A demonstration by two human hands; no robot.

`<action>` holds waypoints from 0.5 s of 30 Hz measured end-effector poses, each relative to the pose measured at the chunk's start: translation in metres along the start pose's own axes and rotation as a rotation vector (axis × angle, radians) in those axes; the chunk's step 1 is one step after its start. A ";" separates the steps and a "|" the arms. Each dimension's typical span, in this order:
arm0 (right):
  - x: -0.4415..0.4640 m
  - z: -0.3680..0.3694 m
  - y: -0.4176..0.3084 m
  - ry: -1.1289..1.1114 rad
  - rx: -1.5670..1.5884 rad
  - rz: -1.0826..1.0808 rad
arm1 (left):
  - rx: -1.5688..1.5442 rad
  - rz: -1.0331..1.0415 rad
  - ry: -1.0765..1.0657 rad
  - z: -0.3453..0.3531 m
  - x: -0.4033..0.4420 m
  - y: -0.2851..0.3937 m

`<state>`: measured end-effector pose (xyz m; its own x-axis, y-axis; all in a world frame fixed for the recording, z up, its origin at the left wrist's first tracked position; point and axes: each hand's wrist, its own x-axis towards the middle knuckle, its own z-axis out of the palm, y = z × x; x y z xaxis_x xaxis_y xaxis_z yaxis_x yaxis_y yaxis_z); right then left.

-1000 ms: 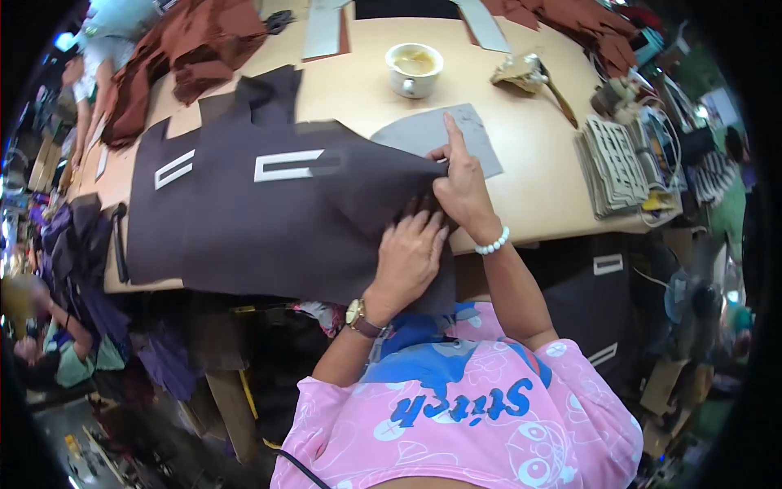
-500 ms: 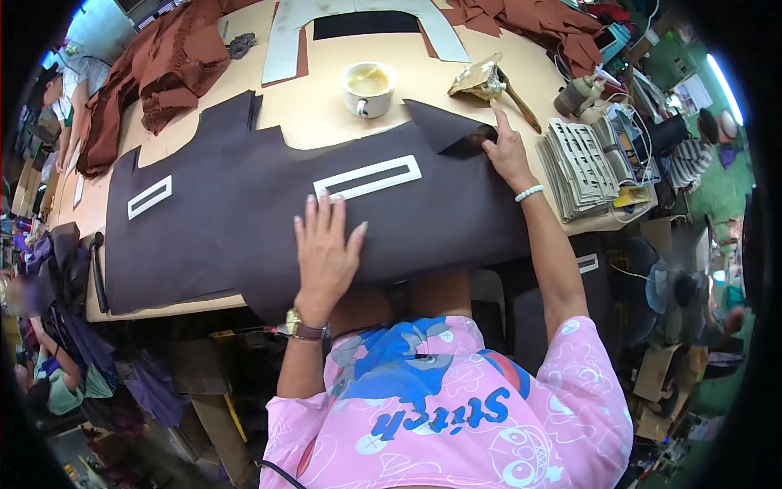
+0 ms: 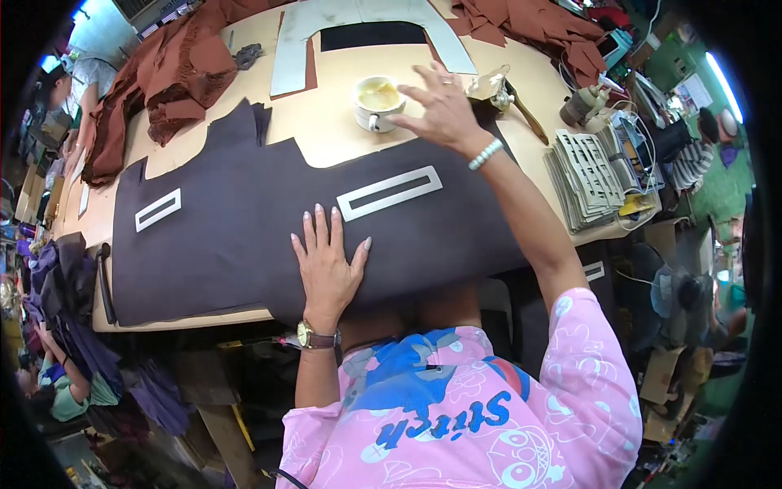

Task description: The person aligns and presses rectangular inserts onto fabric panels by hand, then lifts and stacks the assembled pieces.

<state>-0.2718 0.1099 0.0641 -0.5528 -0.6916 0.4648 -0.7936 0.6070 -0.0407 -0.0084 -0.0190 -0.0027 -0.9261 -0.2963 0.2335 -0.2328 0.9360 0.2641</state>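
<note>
A: Where is the dark sheet?
B: It lies spread across the near side of the worktop, its lower part reaching past the near edge. A large white frame rests on it right of the middle, and a small white frame near its left end.

A: And the left hand?
B: Palm down on the sheet, fingers straight and parted, so its grip is loose and grasps nothing. The fingertips sit just beside the left end of the large frame; whether one touches it, I cannot tell.

A: What about the right hand?
B: It is raised above the sheet's far edge, fingers spread, its grip unclenched. The thumb is close to the cup, which holds something pale yellow. I cannot tell if they touch.

A: What stands around that hand?
B: A wooden handle lies to its right, and further right there is a stack of slotted pale boards. Beyond the cup lie a pale curved panel and a black strip. Rust-brown cloth is heaped at the far left.
</note>
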 end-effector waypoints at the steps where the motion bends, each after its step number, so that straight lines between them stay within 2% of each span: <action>1: 0.013 0.005 -0.007 -0.072 0.000 -0.008 | -0.004 0.001 0.006 0.000 0.000 0.000; 4: 0.039 0.020 -0.017 -0.266 -0.059 0.024 | -0.011 -0.003 0.014 0.000 0.000 0.000; 5: 0.044 0.024 -0.020 -0.238 -0.039 0.024 | -0.016 -0.004 0.015 -0.001 0.000 0.000; 8: 0.055 0.022 -0.021 -0.464 -0.093 0.057 | -0.029 -0.005 0.022 -0.001 0.000 0.000; 11: 0.055 0.015 -0.019 -0.365 -0.054 0.033 | -0.038 0.001 0.030 0.001 -0.001 -0.002; 15: 0.055 -0.010 -0.006 0.264 -0.006 0.027 | -0.034 -0.002 0.030 0.000 -0.001 -0.002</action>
<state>-0.2951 0.0721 0.0984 -0.4873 -0.5497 0.6785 -0.7776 0.6267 -0.0508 -0.0073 -0.0204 -0.0036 -0.9164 -0.3040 0.2603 -0.2239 0.9285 0.2961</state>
